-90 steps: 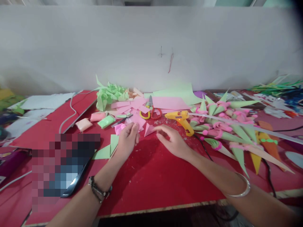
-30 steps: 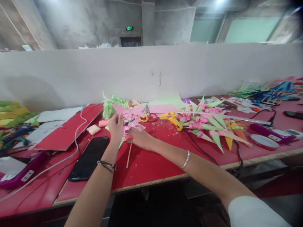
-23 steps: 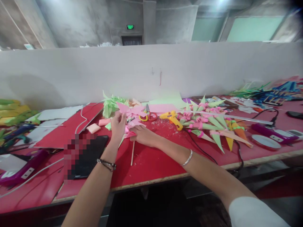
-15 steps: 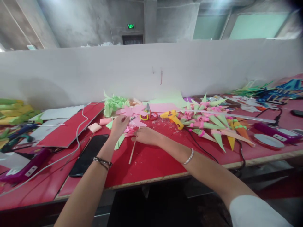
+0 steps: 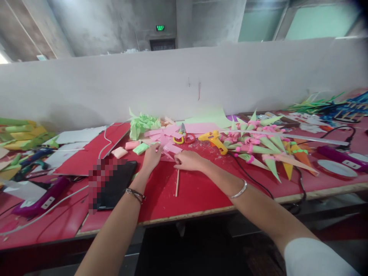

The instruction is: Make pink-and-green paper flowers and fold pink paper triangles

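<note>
My right hand (image 5: 188, 160) is closed round the top of a thin wooden stick (image 5: 177, 184), which slants down over the red tabletop. My left hand (image 5: 152, 156) is closed too, fingertips pinched at the end of a pink paper strip (image 5: 167, 155) that spans the gap between both hands. Just behind them lie loose pink paper pieces (image 5: 165, 141) and scissors (image 5: 188, 138) with red and yellow handles. A yellow glue gun (image 5: 214, 141) rests beyond my right hand. Near my left fingers sits a rolled green crepe paper piece (image 5: 140, 148).
Paper flowers (image 5: 258, 143) in pink and green are heaped on the right. A black phone (image 5: 119, 186), partly pixelated, lies left of my left forearm. Purple power strips (image 5: 47, 197) stand at both sides, with cables running across. A white partition (image 5: 115, 84) closes the back.
Both hands and the stick have shifted right in the picture along with the whole view. The stick now hangs more upright, and my left hand has drawn slightly down.
</note>
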Demonstrator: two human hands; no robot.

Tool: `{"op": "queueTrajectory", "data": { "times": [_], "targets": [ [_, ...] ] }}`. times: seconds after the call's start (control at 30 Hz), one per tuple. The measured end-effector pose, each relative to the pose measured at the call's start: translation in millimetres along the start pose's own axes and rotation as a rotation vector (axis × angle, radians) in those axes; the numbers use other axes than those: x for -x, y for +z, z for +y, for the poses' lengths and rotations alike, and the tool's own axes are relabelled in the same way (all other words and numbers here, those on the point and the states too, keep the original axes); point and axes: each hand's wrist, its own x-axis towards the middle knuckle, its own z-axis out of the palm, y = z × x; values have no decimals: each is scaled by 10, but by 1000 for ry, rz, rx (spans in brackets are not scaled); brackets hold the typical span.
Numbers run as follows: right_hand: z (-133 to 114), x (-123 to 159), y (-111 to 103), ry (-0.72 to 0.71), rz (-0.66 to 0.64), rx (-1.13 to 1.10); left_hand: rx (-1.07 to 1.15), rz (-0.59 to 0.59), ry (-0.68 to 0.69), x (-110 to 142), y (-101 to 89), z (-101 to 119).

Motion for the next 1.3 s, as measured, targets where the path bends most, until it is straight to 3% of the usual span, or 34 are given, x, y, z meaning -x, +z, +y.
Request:
{"op": "queueTrajectory", "data": {
  "times": [0.17,0.4,0.53,0.67,0.8,0.9,1.3],
  "targets": [
    [42,6,-44,223,-28,-20,105,-91,94,-16,101,6],
    [119,28,-35,279,-7,-51,301,-139,133,-1,133,31],
    [155,13,-2,310,65,-66,370,-97,111,-20,132,5],
    [193,-8,8,341,218,-127,384,-30,70,-36,104,-45],
    [202,-33,-28,283,436,-230,424,-32,51,-15,84,-33],
    [167,-49,-29,167,519,-312,481,-70,62,12,77,30],
    [251,-55,59,20,499,-483,743,-118,35,34,48,44]
  ]
}}
